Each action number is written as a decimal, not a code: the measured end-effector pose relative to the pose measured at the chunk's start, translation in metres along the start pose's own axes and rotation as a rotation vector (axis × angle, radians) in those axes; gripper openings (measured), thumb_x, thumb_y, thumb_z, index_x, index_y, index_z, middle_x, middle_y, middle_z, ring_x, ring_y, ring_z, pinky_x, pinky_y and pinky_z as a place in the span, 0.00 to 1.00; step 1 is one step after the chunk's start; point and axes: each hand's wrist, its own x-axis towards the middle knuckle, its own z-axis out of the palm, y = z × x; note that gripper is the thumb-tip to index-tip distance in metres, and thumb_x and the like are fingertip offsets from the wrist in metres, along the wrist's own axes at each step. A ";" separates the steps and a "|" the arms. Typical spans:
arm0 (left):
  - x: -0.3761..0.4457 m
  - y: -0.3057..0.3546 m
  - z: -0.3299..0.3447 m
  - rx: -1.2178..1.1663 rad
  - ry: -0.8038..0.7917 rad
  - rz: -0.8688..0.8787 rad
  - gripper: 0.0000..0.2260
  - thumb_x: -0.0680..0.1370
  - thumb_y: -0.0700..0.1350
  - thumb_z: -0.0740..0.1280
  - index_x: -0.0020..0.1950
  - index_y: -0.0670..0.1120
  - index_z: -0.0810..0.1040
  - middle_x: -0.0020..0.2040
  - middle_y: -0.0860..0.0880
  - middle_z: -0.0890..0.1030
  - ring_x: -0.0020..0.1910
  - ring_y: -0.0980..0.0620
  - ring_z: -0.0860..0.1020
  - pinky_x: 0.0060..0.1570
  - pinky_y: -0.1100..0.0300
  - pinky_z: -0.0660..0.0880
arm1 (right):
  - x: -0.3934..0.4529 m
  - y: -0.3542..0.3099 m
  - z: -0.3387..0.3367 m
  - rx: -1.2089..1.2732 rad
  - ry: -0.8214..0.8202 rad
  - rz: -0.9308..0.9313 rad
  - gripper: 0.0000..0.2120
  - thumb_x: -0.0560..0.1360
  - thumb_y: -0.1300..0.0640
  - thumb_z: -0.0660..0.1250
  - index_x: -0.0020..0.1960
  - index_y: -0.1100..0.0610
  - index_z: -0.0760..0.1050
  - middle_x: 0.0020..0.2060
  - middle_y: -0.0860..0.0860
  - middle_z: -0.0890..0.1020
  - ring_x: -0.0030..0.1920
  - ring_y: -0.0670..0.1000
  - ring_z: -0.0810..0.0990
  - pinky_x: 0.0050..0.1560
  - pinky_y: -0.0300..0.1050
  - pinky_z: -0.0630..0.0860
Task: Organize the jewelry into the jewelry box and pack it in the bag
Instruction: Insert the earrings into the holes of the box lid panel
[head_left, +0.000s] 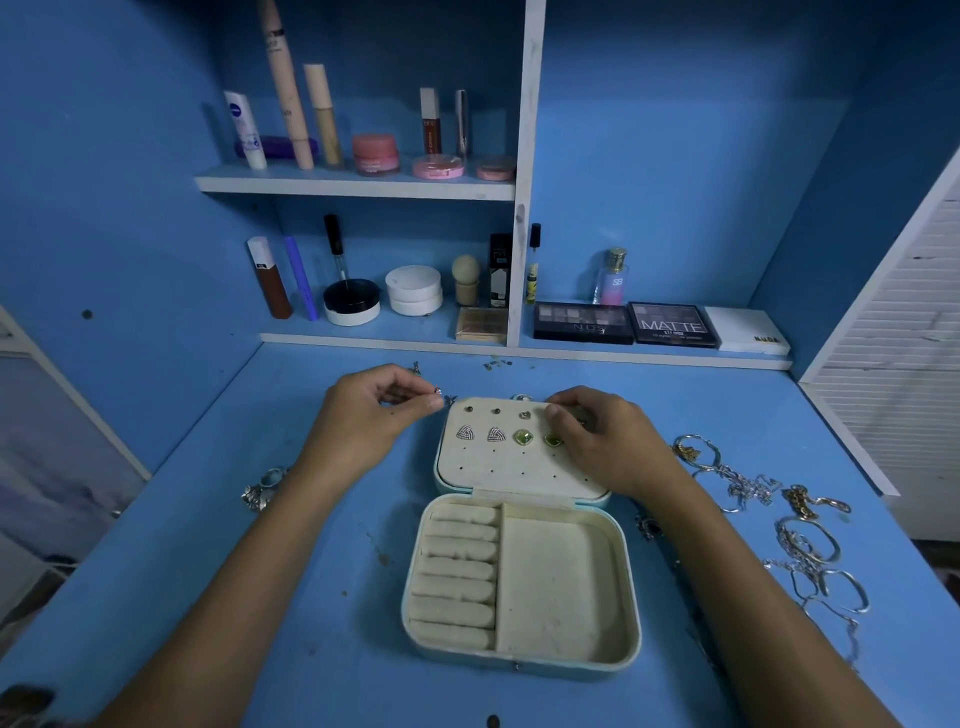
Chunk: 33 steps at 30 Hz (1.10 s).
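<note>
An open pale-blue jewelry box (628, 613) with a cream lining lies on the blue desk. Its lid panel (498, 467) holds several earrings, among them two silver triangles (466, 433) and green square ones (522, 436). My left hand (371, 421) pinches a small earring (438, 391) just left of the lid's top corner. My right hand (605, 441) rests on the lid's right side, fingers curled at its top edge over an earring spot; what they pinch is hidden. Ring rolls (457, 571) fill the base's left half.
Loose bracelets, chains and bangles (800, 540) lie to the right of the box. Silver rings (262, 488) sit on the left. Small earrings (496, 364) lie near the shelf edge. Shelves behind hold cosmetics and eyeshadow palettes (670, 325).
</note>
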 end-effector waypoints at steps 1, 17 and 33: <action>-0.004 0.002 0.001 0.004 -0.021 0.005 0.04 0.71 0.43 0.78 0.42 0.48 0.84 0.41 0.54 0.86 0.42 0.58 0.81 0.47 0.71 0.75 | 0.000 0.000 0.000 0.001 -0.001 0.000 0.13 0.81 0.46 0.62 0.59 0.51 0.79 0.50 0.45 0.83 0.50 0.46 0.78 0.48 0.40 0.71; -0.035 0.009 0.001 -0.054 -0.057 0.061 0.08 0.71 0.42 0.77 0.44 0.54 0.86 0.43 0.56 0.86 0.45 0.56 0.83 0.50 0.66 0.78 | 0.000 0.000 0.000 0.002 0.003 -0.007 0.13 0.81 0.47 0.63 0.59 0.52 0.80 0.50 0.45 0.84 0.49 0.45 0.78 0.47 0.38 0.71; -0.043 0.005 0.005 -0.133 -0.071 0.003 0.08 0.71 0.36 0.76 0.46 0.47 0.86 0.44 0.50 0.86 0.45 0.53 0.84 0.51 0.62 0.80 | -0.001 -0.001 0.000 0.024 0.010 -0.008 0.12 0.81 0.47 0.63 0.58 0.51 0.80 0.49 0.45 0.84 0.51 0.46 0.79 0.48 0.38 0.72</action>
